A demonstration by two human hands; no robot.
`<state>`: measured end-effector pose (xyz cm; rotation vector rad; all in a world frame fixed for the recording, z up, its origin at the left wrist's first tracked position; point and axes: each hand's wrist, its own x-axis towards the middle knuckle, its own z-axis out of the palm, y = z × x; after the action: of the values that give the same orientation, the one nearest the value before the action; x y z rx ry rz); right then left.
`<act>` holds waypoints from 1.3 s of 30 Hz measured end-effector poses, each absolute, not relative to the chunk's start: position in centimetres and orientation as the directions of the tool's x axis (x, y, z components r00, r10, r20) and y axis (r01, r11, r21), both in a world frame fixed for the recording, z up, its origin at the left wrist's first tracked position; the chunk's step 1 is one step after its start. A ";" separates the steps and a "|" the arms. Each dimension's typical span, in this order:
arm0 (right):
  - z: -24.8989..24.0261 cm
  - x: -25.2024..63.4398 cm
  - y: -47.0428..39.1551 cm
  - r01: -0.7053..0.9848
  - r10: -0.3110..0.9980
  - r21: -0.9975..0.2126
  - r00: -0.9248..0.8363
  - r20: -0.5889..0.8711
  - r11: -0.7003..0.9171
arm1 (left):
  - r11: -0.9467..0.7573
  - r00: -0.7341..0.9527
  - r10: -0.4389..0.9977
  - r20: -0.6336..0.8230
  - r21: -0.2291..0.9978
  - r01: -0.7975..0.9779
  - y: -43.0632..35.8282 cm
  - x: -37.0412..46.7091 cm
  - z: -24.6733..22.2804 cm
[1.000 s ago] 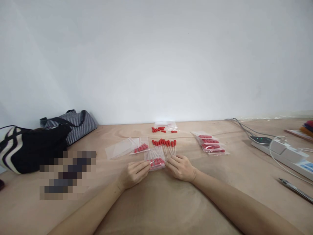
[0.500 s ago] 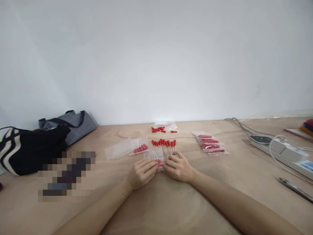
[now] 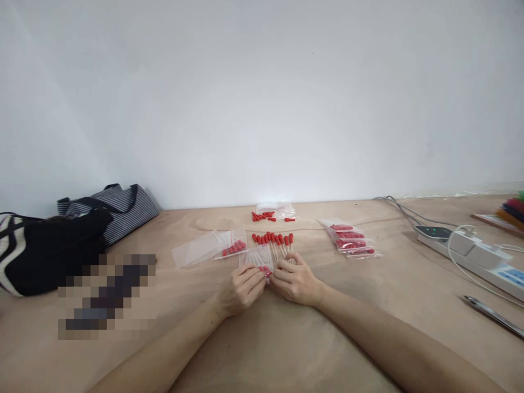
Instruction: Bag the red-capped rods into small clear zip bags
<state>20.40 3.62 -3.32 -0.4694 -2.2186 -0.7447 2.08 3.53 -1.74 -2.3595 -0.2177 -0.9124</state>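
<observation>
My left hand [image 3: 244,288] and my right hand [image 3: 295,279] meet at the near edge of a clear plastic bag [image 3: 252,257], fingers closed on it from both sides. Red rubber bulbs [image 3: 265,269] show in the bag between my fingertips, with pale tubes pointing away from me. The fingertips partly hide this edge. Just beyond lie several droppers [image 3: 279,240], red bulbs facing the wall and clear tubes towards my right hand. Left of them, a zip bag with red bulbs [image 3: 234,248] rests partly on flat, clear bags [image 3: 194,252].
Filled bags [image 3: 351,240] overlap at the right. Loose red bulbs [image 3: 262,216] lie near the wall. A power strip [image 3: 487,262] with cables and a metal tool [image 3: 491,314] sit far right; a striped bag [image 3: 123,210] and a black bag [image 3: 57,245] are left.
Both hands stay at the bag's near edge, with fingers drawn slightly closer together over it. The whole view has shifted slightly; the other things lie as before.
</observation>
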 end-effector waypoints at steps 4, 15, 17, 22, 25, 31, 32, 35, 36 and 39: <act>-3.1 20.5 3.5 0.554 0.137 0.333 -0.642 0.755 0.763 | -0.810 0.740 -0.026 0.672 -0.448 0.378 3.5 1.6 -1.5; -2.9 19.8 2.9 0.618 0.224 0.242 -0.578 0.785 0.748 | -0.811 0.738 0.017 0.675 -0.422 0.405 3.6 1.5 -1.6; -3.0 19.7 2.9 0.617 0.224 0.246 -0.583 0.781 0.747 | -0.815 0.735 0.016 0.677 -0.418 0.402 3.6 1.1 -1.6; -3.4 20.1 3.1 0.621 0.249 0.208 -0.566 0.786 0.756 | -0.826 0.716 0.020 0.698 -0.392 0.405 3.5 -0.7 -1.6; -3.4 20.3 3.2 0.611 0.234 0.217 -0.570 0.787 0.761 | -0.839 0.714 0.020 0.700 -0.376 0.392 3.5 -1.3 -1.7; -3.3 20.1 3.3 0.592 0.183 0.262 -0.585 0.790 0.762 | -0.854 0.678 0.068 0.731 -0.308 0.418 3.5 -0.9 -1.5; -3.3 20.1 3.3 0.587 0.177 0.270 -0.591 0.787 0.763 | -0.857 0.673 0.075 0.736 -0.298 0.421 3.5 -0.8 -1.4; -3.4 20.0 3.3 0.586 0.173 0.289 -0.606 0.776 0.757 | -0.862 0.665 0.083 0.742 -0.281 0.421 3.5 -0.5 -1.2; -3.4 20.0 3.4 0.585 0.172 0.294 -0.611 0.773 0.756 | -0.863 0.665 0.080 0.742 -0.282 0.419 3.5 -0.4 -1.2; -3.4 19.8 3.4 0.570 0.162 0.306 -0.627 0.762 0.762 | -0.863 0.677 0.056 0.734 -0.305 0.402 3.5 0.1 -1.2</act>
<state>19.83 3.45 -3.35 -0.5446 -2.2006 -0.6937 0.09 3.53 -1.21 -2.4442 -0.3554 -1.0481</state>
